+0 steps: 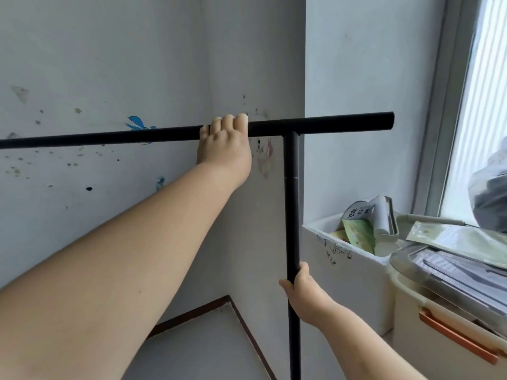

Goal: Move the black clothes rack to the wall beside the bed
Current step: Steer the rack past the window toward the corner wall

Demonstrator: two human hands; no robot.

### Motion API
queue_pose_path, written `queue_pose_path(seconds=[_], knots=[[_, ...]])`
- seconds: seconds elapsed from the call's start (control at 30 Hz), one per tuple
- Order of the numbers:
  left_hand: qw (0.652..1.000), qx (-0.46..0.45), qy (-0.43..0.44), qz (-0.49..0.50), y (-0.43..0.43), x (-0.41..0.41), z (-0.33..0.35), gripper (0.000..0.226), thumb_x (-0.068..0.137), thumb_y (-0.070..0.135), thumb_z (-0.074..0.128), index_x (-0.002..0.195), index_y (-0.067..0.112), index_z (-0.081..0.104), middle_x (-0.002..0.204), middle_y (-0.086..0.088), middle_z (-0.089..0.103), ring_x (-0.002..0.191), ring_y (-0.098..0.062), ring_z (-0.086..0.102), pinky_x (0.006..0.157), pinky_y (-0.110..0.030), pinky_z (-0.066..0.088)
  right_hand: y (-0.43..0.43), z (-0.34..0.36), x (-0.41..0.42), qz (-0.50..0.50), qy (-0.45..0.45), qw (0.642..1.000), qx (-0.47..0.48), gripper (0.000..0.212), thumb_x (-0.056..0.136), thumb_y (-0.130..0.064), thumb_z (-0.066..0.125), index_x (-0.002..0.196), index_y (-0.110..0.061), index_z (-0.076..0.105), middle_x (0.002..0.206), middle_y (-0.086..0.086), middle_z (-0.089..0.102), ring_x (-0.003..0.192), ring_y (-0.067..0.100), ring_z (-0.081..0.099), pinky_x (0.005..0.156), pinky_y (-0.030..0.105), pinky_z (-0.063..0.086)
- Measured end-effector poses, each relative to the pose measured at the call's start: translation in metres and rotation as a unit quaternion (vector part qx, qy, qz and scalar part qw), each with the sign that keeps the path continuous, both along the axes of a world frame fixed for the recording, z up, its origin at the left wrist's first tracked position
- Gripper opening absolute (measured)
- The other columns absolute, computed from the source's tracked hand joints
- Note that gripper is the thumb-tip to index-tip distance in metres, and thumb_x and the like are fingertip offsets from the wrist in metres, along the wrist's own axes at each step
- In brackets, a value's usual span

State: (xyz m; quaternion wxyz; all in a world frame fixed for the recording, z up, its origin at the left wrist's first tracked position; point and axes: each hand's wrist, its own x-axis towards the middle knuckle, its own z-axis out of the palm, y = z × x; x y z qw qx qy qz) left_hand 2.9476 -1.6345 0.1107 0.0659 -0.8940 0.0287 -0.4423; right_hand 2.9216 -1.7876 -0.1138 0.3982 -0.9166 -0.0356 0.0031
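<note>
The black clothes rack fills the middle of the view: a long top bar runs from the left edge to the upper right, and one upright post drops from it to the bottom edge. No clothes hang on it. My left hand grips the top bar from below, fingers curled over it, just left of the post. My right hand is wrapped around the post lower down. The rack stands close to a stained white wall corner. Its feet and left end are out of view. No bed is visible.
A white box with booklets stands right of the post, touching or nearly touching it. Beside it sit a lidded plastic bin with an orange handle and a window. Grey floor with a dark baseboard lies below.
</note>
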Motion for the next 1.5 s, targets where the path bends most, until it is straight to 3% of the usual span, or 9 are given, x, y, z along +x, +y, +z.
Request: queue_pose_path(seconds=[0.6, 0.73, 0.77, 0.8, 0.83, 0.87, 0.97, 1.13, 1.5], knots=[[0.999, 0.001, -0.037, -0.038, 0.112, 0.159, -0.010, 0.052, 0.086, 0.006, 0.048, 0.136, 0.011, 0.036, 0.131, -0.010, 0.047, 0.120, -0.030, 0.042, 0.109, -0.041, 0.028, 0.097, -0.022, 0.191, 0.030, -0.128, 0.982, -0.135, 0.039, 0.097, -0.036, 0.045, 0.123, -0.011, 0.032, 0.086, -0.003, 0.049, 0.074, 0.018, 0.053, 0.051, 0.023, 0.037], [1.000, -0.006, -0.021, -0.013, 0.131, 0.196, -0.006, 0.050, 0.085, 0.005, 0.047, 0.134, 0.012, 0.038, 0.128, -0.010, 0.049, 0.120, -0.031, 0.043, 0.107, -0.040, 0.031, 0.118, -0.021, 0.246, 0.091, -0.224, 0.940, -0.241, 0.061, 0.091, -0.059, 0.005, 0.113, -0.026, 0.053, 0.059, -0.019, 0.023, 0.045, -0.006, 0.022, 0.037, 0.004, 0.012], [1.000, -0.008, -0.023, -0.005, 0.136, 0.205, -0.005, 0.050, 0.085, 0.005, 0.047, 0.134, 0.012, 0.038, 0.128, -0.010, 0.049, 0.119, -0.030, 0.043, 0.107, -0.040, 0.031, 0.122, -0.019, 0.250, 0.128, -0.201, 0.889, -0.390, 0.059, 0.094, -0.050, 0.005, 0.103, -0.030, 0.060, 0.057, -0.014, 0.017, 0.041, -0.002, 0.014, 0.032, 0.017, 0.002], [1.000, -0.009, -0.027, 0.004, 0.142, 0.214, -0.005, 0.050, 0.085, 0.004, 0.047, 0.133, 0.012, 0.038, 0.128, -0.010, 0.049, 0.119, -0.030, 0.044, 0.107, -0.040, 0.031, 0.132, -0.015, 0.255, 0.154, -0.167, 0.807, -0.545, 0.045, 0.097, -0.036, 0.020, 0.101, -0.026, 0.064, 0.059, -0.007, 0.020, 0.042, 0.005, 0.014, 0.050, 0.020, 0.022], [0.999, -0.009, -0.030, 0.013, 0.148, 0.222, -0.006, 0.051, 0.084, 0.004, 0.048, 0.134, 0.012, 0.038, 0.128, -0.010, 0.050, 0.119, -0.030, 0.044, 0.107, -0.040, 0.031, 0.141, -0.017, 0.267, 0.188, -0.213, 0.682, -0.674, 0.033, 0.095, -0.026, 0.034, 0.107, -0.020, 0.063, 0.065, -0.003, 0.027, 0.045, 0.011, 0.017, 0.068, 0.040, 0.023], [0.999, -0.010, -0.034, 0.018, 0.152, 0.227, -0.006, 0.051, 0.084, 0.004, 0.049, 0.134, 0.011, 0.038, 0.128, -0.010, 0.049, 0.119, -0.030, 0.044, 0.107, -0.040, 0.030, 0.143, -0.020, 0.272, 0.224, -0.226, 0.604, -0.731, 0.033, 0.093, -0.022, 0.041, 0.119, -0.015, 0.059, 0.072, 0.001, 0.036, 0.048, 0.013, 0.019, 0.057, 0.032, 0.021], [0.999, -0.013, -0.036, 0.029, 0.167, 0.250, -0.008, 0.053, 0.084, 0.004, 0.050, 0.135, 0.011, 0.038, 0.131, -0.011, 0.049, 0.122, -0.031, 0.043, 0.109, -0.040, 0.029, 0.156, -0.018, 0.300, 0.249, -0.272, 0.507, -0.779, 0.045, 0.095, -0.027, 0.044, 0.138, -0.015, 0.043, 0.141, 0.006, 0.043, 0.055, 0.021, 0.032, 0.064, 0.040, 0.028], [0.998, -0.012, -0.036, 0.044, 0.191, 0.284, -0.008, 0.052, 0.083, 0.005, 0.050, 0.133, 0.010, 0.039, 0.131, -0.011, 0.049, 0.123, -0.031, 0.043, 0.109, -0.041, 0.029, 0.181, -0.022, 0.339, 0.257, -0.302, 0.468, -0.790, 0.053, 0.096, -0.033, 0.046, 0.144, -0.012, 0.034, 0.159, 0.007, 0.006, 0.123, 0.034, 0.042, 0.088, 0.052, 0.038], [0.998, 0.015, -0.043, 0.050, 0.245, 0.360, -0.008, 0.055, 0.080, 0.005, 0.049, 0.133, 0.011, 0.038, 0.128, -0.009, 0.050, 0.121, -0.030, 0.044, 0.108, -0.042, 0.030, 0.240, -0.011, 0.416, 0.265, -0.249, 0.470, -0.804, 0.050, 0.099, -0.024, 0.042, 0.146, -0.009, 0.029, 0.159, 0.007, 0.003, 0.126, 0.038, 0.040, 0.098, 0.050, 0.037]])
